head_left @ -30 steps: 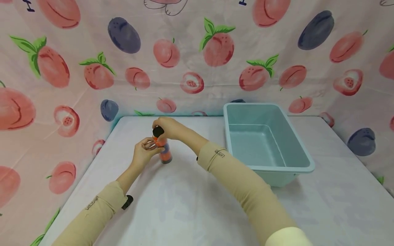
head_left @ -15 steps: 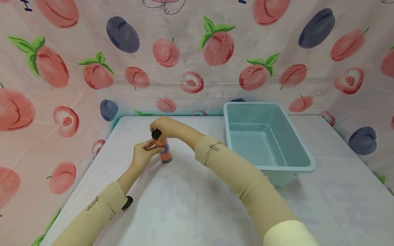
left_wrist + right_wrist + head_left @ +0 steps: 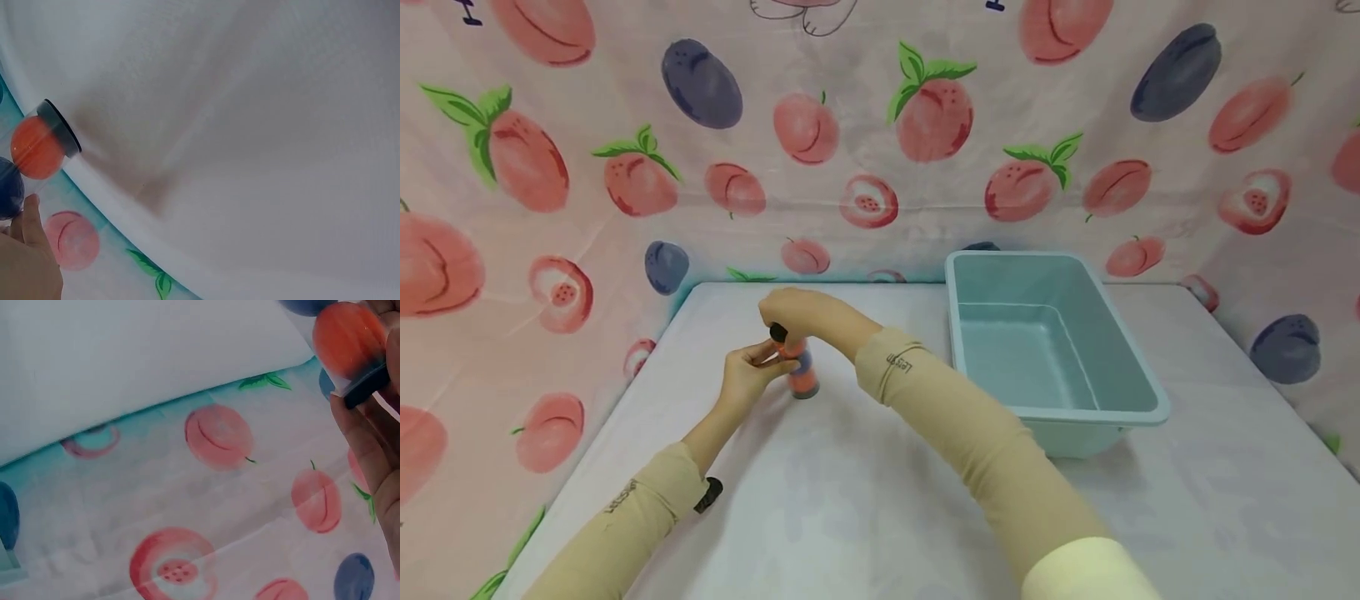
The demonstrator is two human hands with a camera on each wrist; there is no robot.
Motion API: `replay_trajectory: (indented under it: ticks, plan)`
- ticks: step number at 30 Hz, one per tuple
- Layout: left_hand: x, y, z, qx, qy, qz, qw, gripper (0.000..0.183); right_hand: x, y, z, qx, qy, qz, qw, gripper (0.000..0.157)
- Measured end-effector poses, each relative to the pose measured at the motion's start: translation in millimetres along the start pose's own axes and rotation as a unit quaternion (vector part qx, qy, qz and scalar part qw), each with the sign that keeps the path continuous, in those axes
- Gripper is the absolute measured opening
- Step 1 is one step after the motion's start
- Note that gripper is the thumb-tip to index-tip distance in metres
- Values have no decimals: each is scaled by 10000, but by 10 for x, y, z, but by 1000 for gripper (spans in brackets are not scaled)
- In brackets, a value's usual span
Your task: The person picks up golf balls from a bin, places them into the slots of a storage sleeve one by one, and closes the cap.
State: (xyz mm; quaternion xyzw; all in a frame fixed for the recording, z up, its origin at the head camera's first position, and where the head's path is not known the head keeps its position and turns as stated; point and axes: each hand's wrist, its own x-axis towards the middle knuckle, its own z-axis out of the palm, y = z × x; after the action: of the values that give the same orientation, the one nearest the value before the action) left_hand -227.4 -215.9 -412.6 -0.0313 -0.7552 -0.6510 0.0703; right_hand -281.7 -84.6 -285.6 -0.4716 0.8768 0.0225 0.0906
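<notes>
A clear tube (image 3: 805, 382) of orange and blue balls stands nearly upright, tilted slightly, at the left back of the table. My left hand (image 3: 747, 377) holds it around the middle between thumb and fingers. From above, my right hand (image 3: 797, 312) grips the black lid (image 3: 778, 333) at its top. The left wrist view shows the dark base cap (image 3: 61, 128), an orange ball (image 3: 37, 149) and a blue ball (image 3: 9, 189). In the right wrist view, fingers curl around the lid's rim (image 3: 365, 385), beside another orange ball (image 3: 347, 339).
A pale blue plastic basin (image 3: 1060, 412) stands on the right half of the white table (image 3: 850, 517). Behind and to the left hangs a fruit-print cloth (image 3: 865, 125). A black wrist device (image 3: 709, 495) shows at the left cuff.
My right hand has turned and shifted a little to the left over the lid, covering more of it, and its forearm has followed. The left hand and tube stay almost in place.
</notes>
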Motion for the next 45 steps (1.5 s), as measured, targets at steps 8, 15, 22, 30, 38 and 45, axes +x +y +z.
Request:
replay_trajectory:
  ticks: [8,15,22,30,38,45]
  plan:
    - [1,5,-36,392,149,167,9990,49,-43,82,72,417,227,-85,9988,42]
    - [-83,75,-30,967,60,66,9953,61,-170,225,85,475,-524,-32,9975,71]
    - [-247,286,-132,1976,148,1397,9702,60,-415,315,-11,142,-1204,-38,9926,80]
    - [-285,344,-246,3987,42,3247,8577,44,-464,256,12,-122,-1256,-434,9911,67]
    - [-259,265,-325,4120,-33,3704,8325,49,-399,122,38,-648,-1197,-248,9904,60]
    - [-169,362,-341,4220,-284,3823,8216,47,-421,215,15,-482,-1317,-106,9901,65]
